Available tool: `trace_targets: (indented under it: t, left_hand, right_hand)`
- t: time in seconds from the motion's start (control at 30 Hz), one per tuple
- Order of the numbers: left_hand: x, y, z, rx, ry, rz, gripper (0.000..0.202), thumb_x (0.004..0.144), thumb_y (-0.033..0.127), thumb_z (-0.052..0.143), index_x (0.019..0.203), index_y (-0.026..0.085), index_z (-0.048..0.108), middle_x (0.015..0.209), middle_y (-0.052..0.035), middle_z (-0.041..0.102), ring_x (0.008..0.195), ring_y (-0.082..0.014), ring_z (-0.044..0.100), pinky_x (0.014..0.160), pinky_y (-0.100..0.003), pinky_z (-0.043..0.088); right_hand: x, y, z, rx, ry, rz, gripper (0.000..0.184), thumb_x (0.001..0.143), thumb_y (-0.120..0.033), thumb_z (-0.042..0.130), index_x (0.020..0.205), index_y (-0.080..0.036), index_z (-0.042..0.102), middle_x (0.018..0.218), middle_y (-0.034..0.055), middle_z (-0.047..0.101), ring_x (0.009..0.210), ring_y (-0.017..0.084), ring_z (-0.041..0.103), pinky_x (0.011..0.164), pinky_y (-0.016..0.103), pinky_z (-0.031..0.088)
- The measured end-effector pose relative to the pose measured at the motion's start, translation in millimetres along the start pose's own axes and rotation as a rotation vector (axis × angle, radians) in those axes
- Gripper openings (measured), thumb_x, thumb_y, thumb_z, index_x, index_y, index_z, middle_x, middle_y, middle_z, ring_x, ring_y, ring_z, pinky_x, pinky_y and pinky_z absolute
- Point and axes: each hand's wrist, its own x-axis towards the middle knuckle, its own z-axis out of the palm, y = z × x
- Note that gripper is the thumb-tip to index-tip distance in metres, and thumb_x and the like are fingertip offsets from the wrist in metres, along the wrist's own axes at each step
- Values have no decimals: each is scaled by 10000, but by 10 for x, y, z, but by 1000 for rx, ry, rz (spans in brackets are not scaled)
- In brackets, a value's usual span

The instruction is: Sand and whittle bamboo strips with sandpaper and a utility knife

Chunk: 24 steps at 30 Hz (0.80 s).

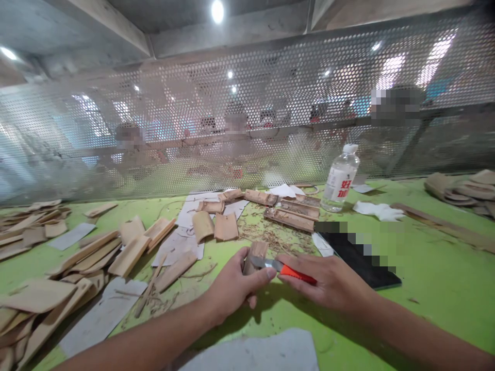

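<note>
My left hand [234, 282] is closed around a short split piece of bamboo [258, 250], its fingers behind and its thumb in front. In my right hand [328, 281] is a carving knife [297, 273] with a red-orange handle. The knife's metal blade lies across the face of the bamboo piece, close to my left thumb. Just beyond my hands, brown shavings [266, 234] are scattered over the green tabletop [433, 330]. Two pale curved bamboo pieces [226, 226] rest on white paper a little farther off.
Heaps of cut bamboo [38, 296] cover the left side. Several rough bamboo strips [290, 219] lie ahead, beside a clear plastic bottle [342, 180]. A dark tablet-like slab [363, 257] is right of my hands. A perforated metal screen [247, 118] closes the table's back, with people behind it.
</note>
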Motion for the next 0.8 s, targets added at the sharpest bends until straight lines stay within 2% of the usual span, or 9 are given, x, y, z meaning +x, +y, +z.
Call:
trace_targets:
  t: [0.27,0.43,0.53,0.67,0.8]
  left_hand:
    - [-14,21,29,81,44,20,537,845,591,768,1074,177,514,532,108,530,333,-60,433,363,-166,299]
    - [19,31,41,78,51,-11,513,852,629,731,1025,185,543,512,114,483,317,-65,410,342,-173,276]
    - [32,35,33,84,53,-40,550,858,656,706,1079,172,568,533,101,495,326,-68,418,336,-176,252]
    - [13,38,16,104,51,-59,638,835,639,738,1211,153,565,738,19,655,356,-70,465,358,-204,311]
    - [-1,27,3,128,59,-43,655,817,660,745,1199,147,599,813,-21,692,455,-104,542,430,-225,378]
  right_hand:
    - [-1,40,-14,-66,-18,-16,424,1068,-462,459,1321,-206,685,953,81,793,779,222,757,641,307,562]
    - [14,25,13,-92,-16,-6,389,1071,-401,435,1297,-212,689,1169,109,786,932,274,775,735,365,602]
    - [50,18,-15,-82,12,82,384,1061,-398,444,1306,-237,690,1216,99,774,1007,297,765,779,387,604]
    - [101,29,-112,-47,95,312,404,1048,-485,457,1197,-246,748,1153,91,795,977,304,766,786,406,596]
    - [111,28,-150,16,129,322,446,1019,-494,491,1263,-209,730,1212,110,773,1053,334,747,881,451,587]
